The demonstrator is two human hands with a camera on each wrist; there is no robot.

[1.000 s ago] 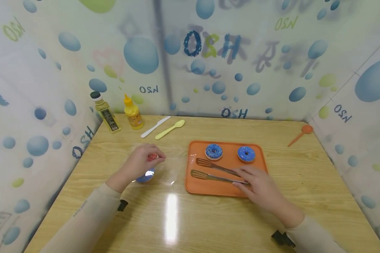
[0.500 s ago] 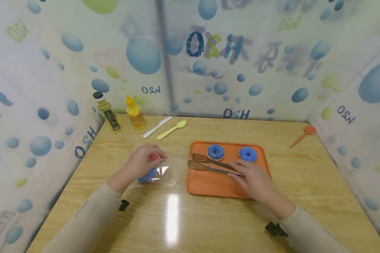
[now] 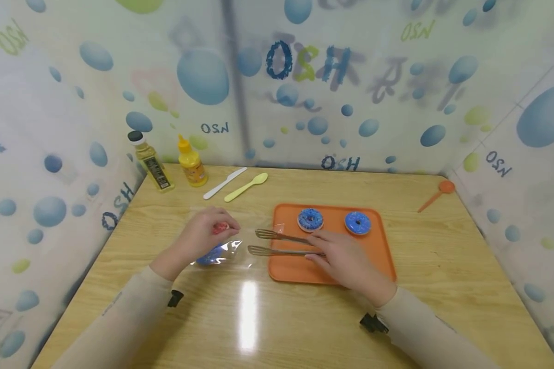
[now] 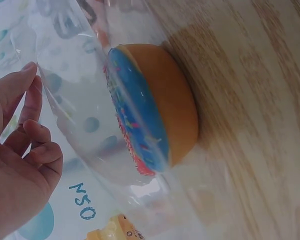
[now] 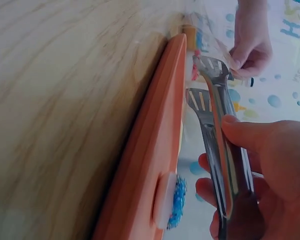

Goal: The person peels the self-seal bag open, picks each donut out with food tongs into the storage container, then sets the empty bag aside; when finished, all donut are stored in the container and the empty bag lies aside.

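Observation:
My left hand (image 3: pixel 196 236) pinches the edge of a clear plastic bag (image 4: pixel 80 115), its fingertips at the film. Behind the film, a blue-iced doughnut (image 4: pixel 140 112) with sprinkles sits at the table surface. A red-topped doughnut (image 3: pixel 220 227) shows beside it, partly hidden by the left hand. Metal tongs (image 5: pixel 242 200) are gripped in my right hand (image 3: pixel 346 259), their two slotted ends spread apart with nothing between them. Those ends reach over the left rim of the orange tray (image 3: pixel 295 274), pointing at the bag.
Two blue doughnuts, one heavily sprinkled (image 3: pixel 303 224) and one smoother (image 3: pixel 351 224), lie on the tray's back half. Behind stand an oil bottle (image 3: pixel 152 166) and a yellow squeeze bottle (image 3: pixel 192 168). A white knife (image 3: pixel 223 183), yellow spoon (image 3: pixel 244 188) and orange spoon (image 3: pixel 436 193) lie near the back.
My right hand has carried the tongs left, from above the tray to past its left rim, and their ends are wider apart than half a second ago. The left hand keeps pinching the bag.

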